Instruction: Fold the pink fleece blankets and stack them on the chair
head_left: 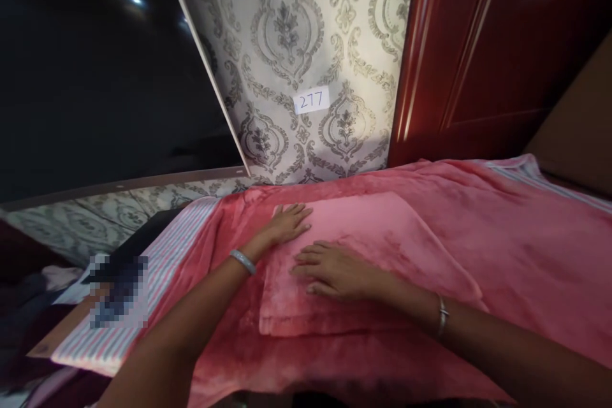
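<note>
A pink plush cloth (396, 223), folded into a flat layered rectangle, lies on a larger pink plush blanket (540, 255). My left hand (285, 224) rests flat near the folded cloth's far left corner, its fingers stretched out. Close beside it, my right hand (337, 271) lies palm down on the left part of the same cloth, fingers extended. Neither hand grips anything. The cloth's stacked edges show along its near left side, while my right forearm covers part of its near edge.
A striped cloth (176, 248) lies at the left under the blanket. Behind stand a patterned wall (287, 32) with a paper label (312, 100) reading 277, a large black screen (105, 76) and a dark red wooden panel (468, 44). A pixelated patch hides something at left.
</note>
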A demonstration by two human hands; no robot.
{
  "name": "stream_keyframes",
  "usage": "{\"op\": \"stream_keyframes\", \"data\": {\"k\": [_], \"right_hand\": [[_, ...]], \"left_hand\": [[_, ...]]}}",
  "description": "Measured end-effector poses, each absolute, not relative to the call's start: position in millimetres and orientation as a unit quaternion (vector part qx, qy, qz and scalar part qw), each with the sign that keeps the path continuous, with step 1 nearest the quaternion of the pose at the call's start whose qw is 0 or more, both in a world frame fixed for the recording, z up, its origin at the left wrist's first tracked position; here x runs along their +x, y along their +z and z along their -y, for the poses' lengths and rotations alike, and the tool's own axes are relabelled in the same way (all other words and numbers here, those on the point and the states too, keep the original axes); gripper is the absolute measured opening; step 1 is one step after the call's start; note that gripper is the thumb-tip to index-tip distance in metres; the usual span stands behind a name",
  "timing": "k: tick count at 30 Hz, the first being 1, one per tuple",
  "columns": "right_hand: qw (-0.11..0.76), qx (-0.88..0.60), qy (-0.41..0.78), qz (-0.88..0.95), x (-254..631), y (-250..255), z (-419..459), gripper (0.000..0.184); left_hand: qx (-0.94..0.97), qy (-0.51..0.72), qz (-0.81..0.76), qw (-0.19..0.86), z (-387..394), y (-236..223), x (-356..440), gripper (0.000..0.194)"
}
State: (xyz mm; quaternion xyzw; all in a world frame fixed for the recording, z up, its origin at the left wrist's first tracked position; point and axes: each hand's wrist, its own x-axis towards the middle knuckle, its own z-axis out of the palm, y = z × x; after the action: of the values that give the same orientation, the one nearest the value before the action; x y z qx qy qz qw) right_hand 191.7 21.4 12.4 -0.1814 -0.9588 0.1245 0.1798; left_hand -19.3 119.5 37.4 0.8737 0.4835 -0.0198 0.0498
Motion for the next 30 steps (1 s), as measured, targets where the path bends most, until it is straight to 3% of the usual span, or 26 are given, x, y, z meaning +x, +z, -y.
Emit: {"op": "stream_keyframes", "data": {"k": [4,13,21,24,27,30], "right_hand": [[0.156,-0.144,0.153,0.965,170.4,-6.6,-23.0,0.058],[0.143,-0.164,0.202,0.955,173.3,-17.6,-20.1,0.060],[0.163,-0.180,0.159,0.957,166.6,-14.2,-17.3,0.057],[0.172,-0.177,0.120,0.962,175.1,-3.7,-9.7,0.047],[0.253,-0.195,0.093,0.943,210.8,6.0,-9.6,0.033],[0.413,-0.311,0.079,0.852,271.5,11.4,-26.2,0.037]], "left_hand": [[0.852,0.001,-0.521,0.047,-122.5,18.1,-31.1,0.064],[0.857,0.049,-0.509,0.065,-142.7,-18.3,-43.8,0.068],[0.844,-0.008,-0.536,0.027,-137.1,-1.1,-38.3,0.065],[0.846,-0.015,-0.533,-0.018,-128.9,14.8,-27.2,0.065],[0.881,0.038,-0.465,-0.074,-111.4,27.7,2.9,0.059],[0.954,0.064,-0.289,-0.054,-85.9,34.4,54.2,0.042]]}}
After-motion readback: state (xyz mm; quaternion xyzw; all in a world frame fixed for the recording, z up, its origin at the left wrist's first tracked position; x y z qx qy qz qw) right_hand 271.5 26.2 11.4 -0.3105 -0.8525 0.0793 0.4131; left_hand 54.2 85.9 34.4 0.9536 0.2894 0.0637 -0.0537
